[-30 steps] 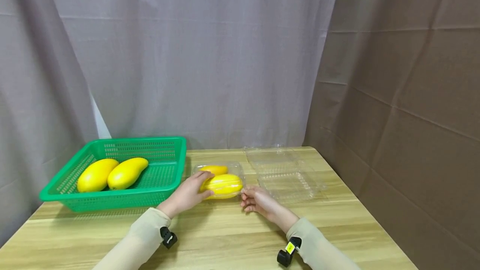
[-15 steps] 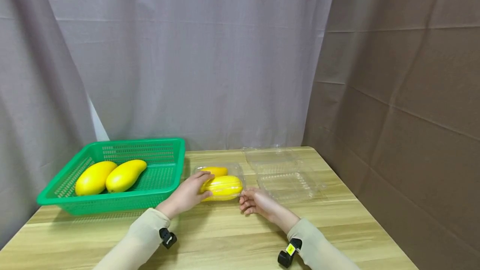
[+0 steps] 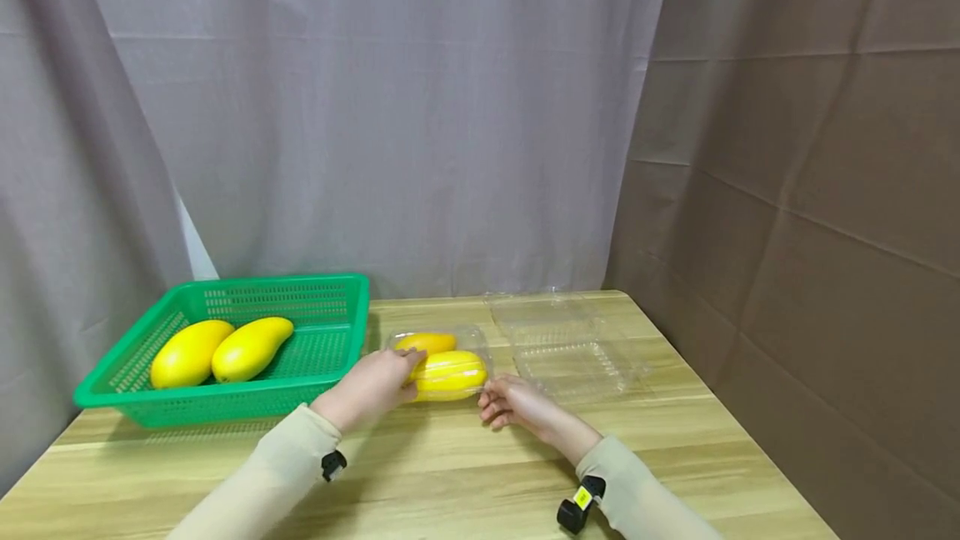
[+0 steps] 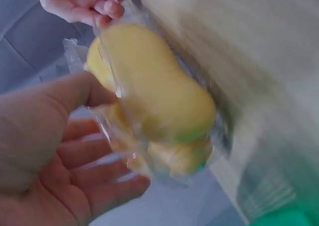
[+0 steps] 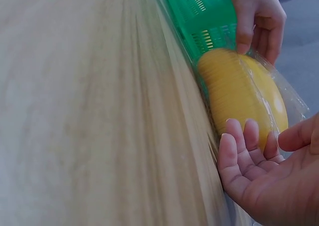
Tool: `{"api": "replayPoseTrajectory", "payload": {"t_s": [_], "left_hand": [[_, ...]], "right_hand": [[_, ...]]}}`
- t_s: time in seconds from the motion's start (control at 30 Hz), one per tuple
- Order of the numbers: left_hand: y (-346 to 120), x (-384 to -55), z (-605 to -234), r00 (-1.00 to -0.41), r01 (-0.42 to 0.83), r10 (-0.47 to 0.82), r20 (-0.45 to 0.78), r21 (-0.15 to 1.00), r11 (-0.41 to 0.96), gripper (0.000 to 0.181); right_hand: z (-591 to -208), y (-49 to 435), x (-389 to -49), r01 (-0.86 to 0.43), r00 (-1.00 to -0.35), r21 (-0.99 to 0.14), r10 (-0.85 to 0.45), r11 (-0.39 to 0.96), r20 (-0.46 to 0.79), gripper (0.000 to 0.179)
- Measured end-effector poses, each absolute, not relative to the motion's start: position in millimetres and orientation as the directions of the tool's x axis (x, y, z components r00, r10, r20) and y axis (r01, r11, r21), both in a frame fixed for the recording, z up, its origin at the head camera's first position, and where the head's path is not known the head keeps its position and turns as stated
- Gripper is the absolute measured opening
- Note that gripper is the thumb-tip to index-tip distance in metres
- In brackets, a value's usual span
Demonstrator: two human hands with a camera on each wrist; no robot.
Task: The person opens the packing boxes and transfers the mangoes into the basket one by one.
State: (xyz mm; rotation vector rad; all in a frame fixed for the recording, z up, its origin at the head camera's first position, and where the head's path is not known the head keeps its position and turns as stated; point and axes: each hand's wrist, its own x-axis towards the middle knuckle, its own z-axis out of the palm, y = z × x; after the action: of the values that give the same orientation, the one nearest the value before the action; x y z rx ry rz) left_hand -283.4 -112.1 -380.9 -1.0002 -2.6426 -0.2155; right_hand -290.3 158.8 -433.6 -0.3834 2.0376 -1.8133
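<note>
Two yellow mangoes, a front one [image 3: 453, 369] and a back one [image 3: 431, 343], lie inside a transparent plastic clamshell box [image 3: 482, 337] on the table. My left hand [image 3: 371, 386] is at the box's left side, its thumb at the lid and its fingers [image 4: 107, 191] extended and spread beside it. At the near right corner my right hand [image 3: 525, 407] pinches the box's edge between thumb and index finger. Its other fingers [image 5: 228, 151] are loosely bent. The left wrist view is blurred, and the left fingertips are partly hidden in the head view.
A green plastic basket [image 3: 225, 400] stands at the left, holding a rounder mango [image 3: 191, 354] and a longer mango [image 3: 251, 349]. Behind the right hand, a second transparent clamshell box [image 3: 573, 369] lies unfolded on the wooden table [image 3: 450, 473]. Curtains [image 3: 412, 123] hang behind and to the right.
My left hand has turned, and its fingers have drawn back a little from the top of the box. The box has shifted slightly; the right hand keeps its place at the corner.
</note>
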Motion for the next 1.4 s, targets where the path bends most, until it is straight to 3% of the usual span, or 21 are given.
{"api": "replayPoseTrajectory", "payload": {"t_s": [0.2,0.37,0.53,0.9,1.2,1.4], "left_hand": [[-119,-294,-362,-0.663,0.717,0.687,0.296,-0.01,0.697,0.011],[-129,-307,-337,-0.712,0.7,0.666,0.223,0.146,0.699,0.031],[-133,-317,-323,-0.743,0.669,0.633,0.218,0.265,0.694,0.034],[-135,-340,-317,-0.856,0.501,0.332,0.397,0.475,0.723,0.037],[-124,-363,-325,-0.937,0.325,0.121,0.328,0.693,0.643,0.045],[-107,-376,-332,-0.976,0.195,0.033,0.213,0.806,0.558,0.072]], "right_hand": [[-435,161,-291,0.055,-0.881,-0.989,-0.46,0.136,-0.112,0.03],[-432,165,-289,0.044,-0.874,-0.989,-0.474,0.138,-0.105,0.031],[-432,166,-290,0.047,-0.866,-0.989,-0.487,0.137,-0.109,0.031],[-434,167,-292,0.055,-0.86,-0.991,-0.499,0.121,-0.109,0.03],[-434,167,-292,0.046,-0.866,-0.991,-0.489,0.128,-0.103,0.029],[-432,168,-290,0.045,-0.871,-0.989,-0.478,0.143,-0.108,0.029]]}}
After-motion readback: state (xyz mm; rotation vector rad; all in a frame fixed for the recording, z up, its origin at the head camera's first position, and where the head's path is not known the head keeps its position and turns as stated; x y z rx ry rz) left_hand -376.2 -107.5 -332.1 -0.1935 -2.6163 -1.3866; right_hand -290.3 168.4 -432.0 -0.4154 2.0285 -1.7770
